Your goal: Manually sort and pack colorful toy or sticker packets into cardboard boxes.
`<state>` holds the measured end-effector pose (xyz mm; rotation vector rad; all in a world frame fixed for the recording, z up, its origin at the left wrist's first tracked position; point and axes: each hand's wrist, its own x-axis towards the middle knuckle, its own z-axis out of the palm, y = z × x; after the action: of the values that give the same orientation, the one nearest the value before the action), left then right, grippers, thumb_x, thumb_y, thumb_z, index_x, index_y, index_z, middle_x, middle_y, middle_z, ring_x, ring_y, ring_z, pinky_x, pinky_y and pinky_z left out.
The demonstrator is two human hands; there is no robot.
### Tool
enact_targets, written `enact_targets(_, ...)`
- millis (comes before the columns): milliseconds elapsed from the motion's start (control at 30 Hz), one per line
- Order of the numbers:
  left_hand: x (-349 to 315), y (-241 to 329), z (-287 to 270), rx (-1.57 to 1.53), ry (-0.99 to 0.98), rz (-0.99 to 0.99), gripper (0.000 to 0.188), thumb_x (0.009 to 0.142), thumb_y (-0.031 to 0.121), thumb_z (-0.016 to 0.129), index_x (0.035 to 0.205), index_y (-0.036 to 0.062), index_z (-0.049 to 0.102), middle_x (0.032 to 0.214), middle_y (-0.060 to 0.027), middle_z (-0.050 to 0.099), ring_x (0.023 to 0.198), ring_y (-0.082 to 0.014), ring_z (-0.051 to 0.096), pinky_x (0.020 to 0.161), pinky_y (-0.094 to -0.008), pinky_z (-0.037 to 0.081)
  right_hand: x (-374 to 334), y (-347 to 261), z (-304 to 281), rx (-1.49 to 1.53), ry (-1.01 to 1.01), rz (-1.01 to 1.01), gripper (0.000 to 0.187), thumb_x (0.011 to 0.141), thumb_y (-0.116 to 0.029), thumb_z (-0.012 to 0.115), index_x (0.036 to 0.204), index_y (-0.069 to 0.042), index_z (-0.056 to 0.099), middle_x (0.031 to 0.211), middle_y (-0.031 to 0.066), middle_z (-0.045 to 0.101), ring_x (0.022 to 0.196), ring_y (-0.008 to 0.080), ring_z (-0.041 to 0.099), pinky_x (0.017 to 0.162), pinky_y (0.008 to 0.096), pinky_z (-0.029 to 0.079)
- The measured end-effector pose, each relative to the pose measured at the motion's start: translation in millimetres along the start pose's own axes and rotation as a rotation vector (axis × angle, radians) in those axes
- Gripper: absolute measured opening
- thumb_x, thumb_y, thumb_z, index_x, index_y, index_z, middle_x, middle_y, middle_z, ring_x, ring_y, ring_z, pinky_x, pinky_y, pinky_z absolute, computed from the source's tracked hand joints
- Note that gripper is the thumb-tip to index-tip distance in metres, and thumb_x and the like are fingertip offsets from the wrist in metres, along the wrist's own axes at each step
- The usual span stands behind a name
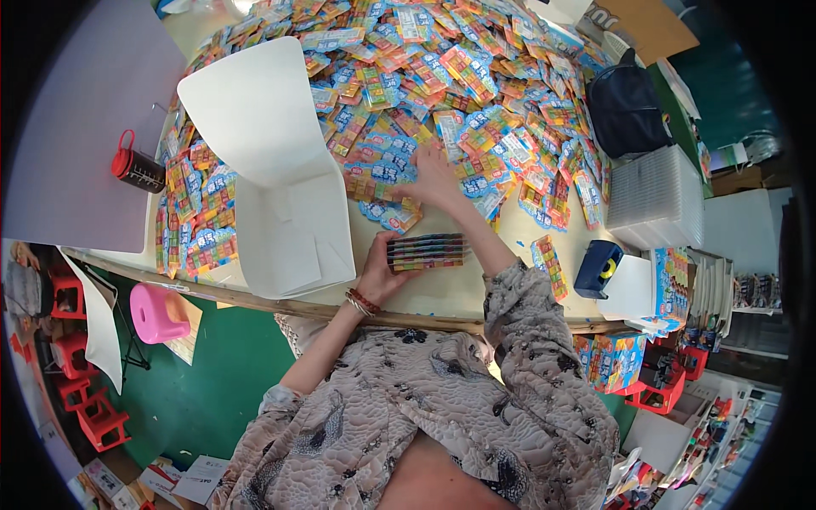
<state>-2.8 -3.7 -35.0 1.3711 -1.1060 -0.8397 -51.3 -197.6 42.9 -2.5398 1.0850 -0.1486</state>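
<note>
My left hand [380,269] grips a neat stack of colourful flat packets [427,252], held on edge just above the table's near side. A red bead bracelet [363,302] is on that wrist. My right hand [436,177] reaches forward, fingers spread, and rests flat on the big heap of loose packets [459,93] that covers the far part of the table. Whether it has hold of one packet cannot be told.
An open white cardboard box [272,161] stands left of my hands. More packets [197,217] lie left of it, beside a red-lidded jar [136,168]. On the right are a blue tape dispenser [597,267], stacked clear trays [656,197], a dark bag [627,110]. A pink stool [158,313] is below.
</note>
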Motion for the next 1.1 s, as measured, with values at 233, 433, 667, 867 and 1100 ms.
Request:
enact_targets(233,3.0,2.6,-2.8,0.186,0.043,0.186,0.074,0.063,0.015,0.086,0.115,0.0037,0.036,0.113,-0.0116,0.04,0.096,-0.0208,0.052,0.083,-0.0325,0.048,-72.5,29.3,-28.8,0.627,0.149,-0.131,0.041,0.074,-0.008,0.072,0.106,-0.007,0.047,0.092,0.0108,0.062,0.074,0.0219,0.06,0.073,0.0302,0.049)
enact_targets(433,3.1,16.1,3.9,0.123,0.171,0.106,0.114,0.053,0.022,0.092,0.139,0.0062,0.017,0.118,-0.0139,0.036,0.103,-0.0254,0.05,0.087,-0.0393,0.047,-113.4,88.3,-30.0,0.938,-0.164,-0.005,0.034,0.081,-0.005,0.067,0.113,0.0,0.057,0.099,0.0018,0.063,0.086,0.0076,0.059,0.076,0.0232,0.047)
enact_targets(667,4.6,21.8,-1.4,0.359,0.065,0.155,0.139,0.051,0.032,0.092,0.146,0.0056,-0.006,0.126,-0.0148,0.038,0.119,-0.0266,0.041,0.1,-0.0397,0.038,-105.2,84.6,-33.0,0.894,-0.514,-0.054,0.028,0.091,-0.012,0.057,0.117,-0.002,0.06,0.108,0.0045,0.062,0.097,0.0112,0.056,0.085,0.0256,0.044)
enact_targets(867,2.2,19.8,-5.8,0.391,0.071,0.121,0.124,0.048,0.032,0.092,0.143,0.0046,0.018,0.119,-0.0119,0.044,0.109,-0.0292,0.043,0.096,-0.04,0.034,-125.1,71.4,-15.2,1.033,-0.464,-0.108,0.035,0.096,-0.024,0.049,0.125,-0.003,0.053,0.118,0.0066,0.055,0.111,0.0148,0.051,0.096,0.0286,0.039)
enact_targets(1100,6.0,4.6,-10.2,0.224,-0.016,0.227,0.089,0.051,0.024,0.093,0.117,0.0048,0.035,0.111,-0.0114,0.039,0.103,-0.0226,0.047,0.088,-0.0333,0.044,-57.2,27.6,-65.1,0.166,-0.656,0.067,0.04,0.087,-0.032,0.058,0.113,-0.002,0.056,0.113,0.0128,0.059,0.107,0.0281,0.052,0.088,0.0355,0.043)
